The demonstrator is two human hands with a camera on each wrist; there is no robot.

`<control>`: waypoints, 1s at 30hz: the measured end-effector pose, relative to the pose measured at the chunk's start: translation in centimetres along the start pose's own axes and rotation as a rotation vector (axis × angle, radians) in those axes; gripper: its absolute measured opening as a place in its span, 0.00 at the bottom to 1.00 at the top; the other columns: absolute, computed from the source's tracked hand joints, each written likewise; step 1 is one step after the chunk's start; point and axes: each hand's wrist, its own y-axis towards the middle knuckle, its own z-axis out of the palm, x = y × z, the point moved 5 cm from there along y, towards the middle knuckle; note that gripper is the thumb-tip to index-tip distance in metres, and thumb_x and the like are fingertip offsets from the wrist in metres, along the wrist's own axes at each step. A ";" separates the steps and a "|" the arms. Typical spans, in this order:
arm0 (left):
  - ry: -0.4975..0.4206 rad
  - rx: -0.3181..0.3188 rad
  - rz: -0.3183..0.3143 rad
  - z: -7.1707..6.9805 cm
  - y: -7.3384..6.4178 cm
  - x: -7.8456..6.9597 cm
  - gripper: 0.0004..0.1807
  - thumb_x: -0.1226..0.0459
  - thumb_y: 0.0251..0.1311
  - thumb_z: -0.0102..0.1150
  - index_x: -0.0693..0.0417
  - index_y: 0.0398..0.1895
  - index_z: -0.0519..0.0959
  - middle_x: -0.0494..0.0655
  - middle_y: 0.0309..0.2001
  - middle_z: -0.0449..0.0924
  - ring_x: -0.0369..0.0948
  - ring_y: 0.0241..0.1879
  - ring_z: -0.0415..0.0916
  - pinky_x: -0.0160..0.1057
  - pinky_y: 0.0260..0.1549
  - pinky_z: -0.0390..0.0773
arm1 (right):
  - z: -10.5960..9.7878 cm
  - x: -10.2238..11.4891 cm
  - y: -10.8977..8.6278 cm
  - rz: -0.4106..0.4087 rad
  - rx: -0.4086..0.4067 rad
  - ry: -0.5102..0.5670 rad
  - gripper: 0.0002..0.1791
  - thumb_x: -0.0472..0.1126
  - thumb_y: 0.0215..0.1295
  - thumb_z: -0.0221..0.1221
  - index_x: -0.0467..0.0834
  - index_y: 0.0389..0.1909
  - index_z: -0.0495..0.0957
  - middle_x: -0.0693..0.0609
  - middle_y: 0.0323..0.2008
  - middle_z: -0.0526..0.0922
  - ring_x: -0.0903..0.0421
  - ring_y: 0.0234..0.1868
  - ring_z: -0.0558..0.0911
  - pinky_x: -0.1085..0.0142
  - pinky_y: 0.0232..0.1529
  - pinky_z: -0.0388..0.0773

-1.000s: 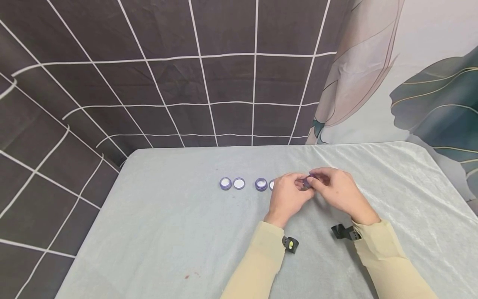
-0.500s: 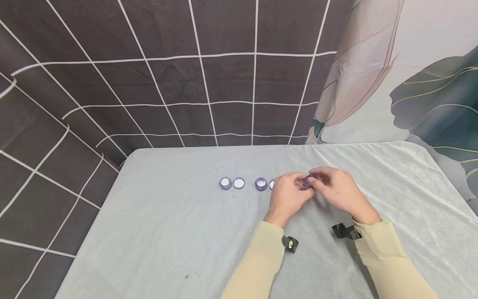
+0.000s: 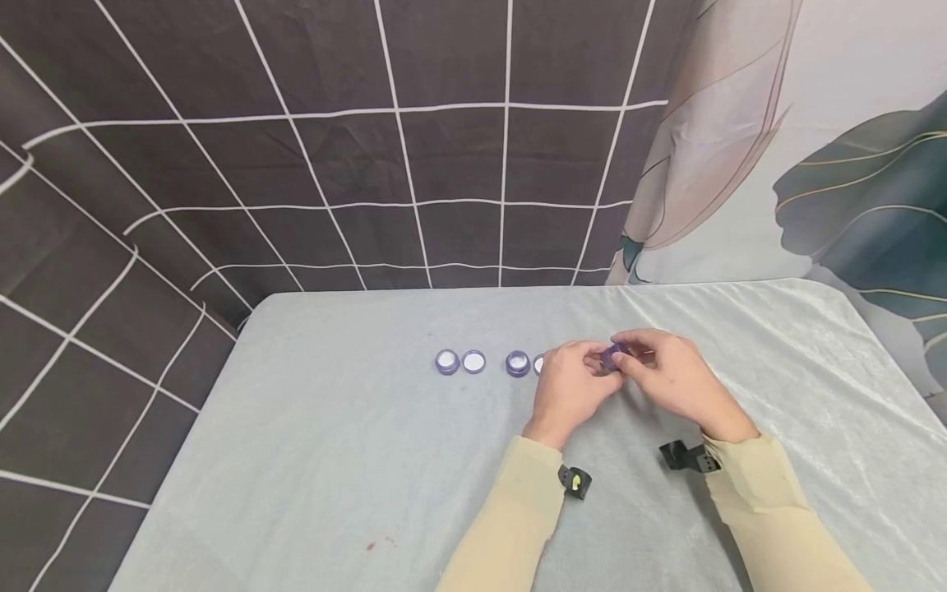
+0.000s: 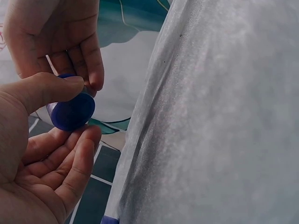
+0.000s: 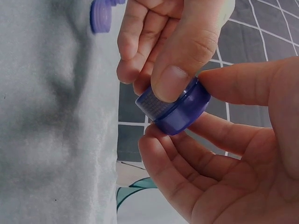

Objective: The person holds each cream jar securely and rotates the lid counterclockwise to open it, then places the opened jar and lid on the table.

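A small round purple jar (image 3: 611, 356) is held just above the table between both hands. My left hand (image 3: 570, 390) pinches its ribbed, label-like part, the thumb across it in the right wrist view. With its fingertips my right hand (image 3: 669, 378) grips the smooth purple part (image 5: 187, 113). In the left wrist view the jar's flat dark-blue end (image 4: 72, 113) faces the camera. The two parts sit together, and no gap shows between them. Left of the hands stands a purple jar (image 3: 517, 363), open at the top. A white-lined lid (image 3: 538, 364) beside it is partly hidden by the left hand.
Further left on the grey cloth-covered table (image 3: 333, 444) are another open jar (image 3: 447, 362) and a white-lined lid (image 3: 474, 362). Behind the table hangs a dark curtain with white grid lines (image 3: 451, 156); a patterned curtain (image 3: 851, 181) hangs at right.
Both hands stay in nearly the same place around the jar. The right wrist has shifted very slightly to the right; the things on the table have not moved.
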 end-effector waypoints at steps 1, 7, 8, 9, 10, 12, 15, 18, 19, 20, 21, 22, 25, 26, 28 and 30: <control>0.000 0.000 -0.001 0.0 0.0 0.0 0.15 0.58 0.50 0.74 0.49 0.43 0.88 0.35 0.32 0.86 0.20 0.27 0.74 0.17 0.32 0.69 | 0.0 0.0 0.0 -0.001 0.001 0.002 0.18 0.41 0.69 0.60 0.34 0.54 0.81 0.37 0.48 0.86 0.42 0.43 0.87 0.47 0.44 0.81; -0.007 0.006 -0.004 0.1 0.0 0.0 0.15 0.58 0.50 0.74 0.49 0.43 0.88 0.35 0.31 0.86 0.20 0.27 0.75 0.17 0.32 0.69 | -0.1 0.0 0.0 -0.003 0.007 0.004 0.18 0.40 0.69 0.60 0.33 0.54 0.80 0.36 0.48 0.85 0.41 0.44 0.87 0.46 0.45 0.81; -0.009 0.007 -0.002 0.1 0.0 0.0 0.15 0.58 0.50 0.74 0.49 0.43 0.88 0.35 0.31 0.86 0.20 0.27 0.75 0.17 0.32 0.69 | -0.1 0.0 0.0 -0.004 0.010 0.005 0.18 0.40 0.69 0.60 0.33 0.54 0.80 0.36 0.49 0.85 0.41 0.44 0.87 0.46 0.45 0.81; -0.012 0.007 -0.002 0.1 0.1 0.0 0.15 0.58 0.50 0.74 0.49 0.43 0.88 0.36 0.31 0.86 0.20 0.27 0.75 0.17 0.32 0.70 | -0.1 0.0 0.0 -0.004 0.013 0.008 0.18 0.40 0.69 0.60 0.33 0.54 0.80 0.36 0.49 0.85 0.41 0.44 0.87 0.46 0.45 0.81; -0.012 0.007 0.000 0.1 0.1 0.0 0.15 0.58 0.50 0.74 0.49 0.43 0.88 0.36 0.31 0.86 0.20 0.27 0.75 0.17 0.32 0.70 | -0.1 0.0 0.0 -0.007 0.015 0.010 0.18 0.39 0.69 0.60 0.33 0.54 0.80 0.36 0.49 0.85 0.41 0.44 0.87 0.46 0.46 0.81; -0.014 0.007 0.000 0.1 0.1 0.1 0.15 0.58 0.50 0.75 0.49 0.43 0.88 0.36 0.32 0.86 0.21 0.27 0.76 0.17 0.31 0.70 | -0.1 0.1 -0.1 -0.015 0.018 0.014 0.18 0.38 0.68 0.60 0.33 0.55 0.80 0.35 0.50 0.84 0.41 0.45 0.87 0.46 0.46 0.81; -0.011 0.006 0.003 0.1 0.1 0.1 0.16 0.58 0.50 0.74 0.49 0.43 0.88 0.36 0.32 0.86 0.21 0.28 0.76 0.17 0.32 0.70 | -0.1 0.1 -0.1 -0.030 0.020 0.019 0.18 0.37 0.68 0.60 0.33 0.55 0.79 0.35 0.51 0.84 0.40 0.46 0.86 0.45 0.47 0.80; -0.011 0.008 0.005 0.1 0.1 0.1 0.15 0.58 0.50 0.74 0.49 0.43 0.88 0.36 0.32 0.86 0.21 0.28 0.76 0.17 0.31 0.70 | -0.1 0.1 -0.1 -0.039 0.019 0.025 0.18 0.35 0.67 0.59 0.32 0.55 0.79 0.35 0.51 0.83 0.39 0.46 0.86 0.45 0.47 0.80; -0.009 0.007 0.006 0.1 0.1 0.0 0.15 0.58 0.50 0.74 0.49 0.43 0.88 0.36 0.32 0.86 0.22 0.28 0.76 0.17 0.31 0.70 | -0.1 0.1 -0.1 -0.041 0.019 0.027 0.18 0.35 0.66 0.59 0.32 0.55 0.79 0.35 0.51 0.83 0.39 0.46 0.86 0.44 0.47 0.80; -0.008 0.007 0.008 0.1 0.1 0.0 0.15 0.58 0.50 0.74 0.49 0.43 0.88 0.36 0.32 0.86 0.22 0.28 0.76 0.17 0.31 0.70 | -0.1 0.1 -0.1 -0.041 0.019 0.029 0.18 0.34 0.66 0.59 0.32 0.55 0.79 0.35 0.51 0.83 0.39 0.45 0.86 0.45 0.46 0.80; -0.005 0.006 0.010 0.1 0.1 0.0 0.15 0.58 0.50 0.74 0.49 0.43 0.88 0.36 0.32 0.86 0.22 0.28 0.76 0.17 0.31 0.70 | -0.1 0.1 -0.1 -0.043 0.019 0.033 0.18 0.34 0.66 0.59 0.32 0.55 0.79 0.35 0.50 0.83 0.39 0.45 0.86 0.45 0.46 0.80; -0.006 0.007 0.010 0.1 0.1 0.0 0.15 0.58 0.50 0.75 0.49 0.43 0.88 0.36 0.32 0.86 0.22 0.28 0.77 0.17 0.31 0.70 | -0.1 0.1 -0.1 -0.045 0.018 0.035 0.18 0.34 0.66 0.59 0.32 0.55 0.79 0.35 0.50 0.84 0.39 0.45 0.86 0.45 0.46 0.80; 0.003 0.005 0.017 0.1 0.0 0.0 0.15 0.58 0.50 0.74 0.50 0.43 0.88 0.37 0.32 0.86 0.23 0.28 0.77 0.17 0.32 0.69 | -0.1 0.0 -0.2 -0.042 0.011 0.038 0.18 0.35 0.67 0.59 0.32 0.55 0.79 0.36 0.49 0.84 0.41 0.44 0.86 0.46 0.46 0.81; 0.008 0.005 0.019 0.1 0.0 0.0 0.15 0.58 0.50 0.74 0.50 0.43 0.88 0.37 0.32 0.86 0.23 0.28 0.77 0.17 0.32 0.69 | -0.1 0.0 -0.1 -0.041 0.009 0.041 0.18 0.36 0.67 0.60 0.32 0.55 0.79 0.36 0.49 0.84 0.41 0.44 0.86 0.47 0.46 0.82; 0.015 0.005 0.024 0.1 0.1 -0.1 0.15 0.58 0.51 0.74 0.49 0.43 0.88 0.37 0.32 0.86 0.23 0.28 0.78 0.17 0.32 0.69 | -0.1 -0.1 -0.2 -0.034 0.002 0.044 0.18 0.38 0.68 0.60 0.32 0.55 0.79 0.37 0.48 0.85 0.42 0.44 0.86 0.48 0.46 0.82; 0.028 0.002 0.029 0.0 0.1 -0.1 0.15 0.58 0.51 0.74 0.49 0.43 0.88 0.37 0.33 0.86 0.24 0.28 0.78 0.17 0.33 0.68 | -0.1 -0.1 -0.2 -0.024 -0.006 0.043 0.19 0.41 0.69 0.61 0.33 0.55 0.79 0.38 0.47 0.85 0.43 0.43 0.87 0.49 0.45 0.82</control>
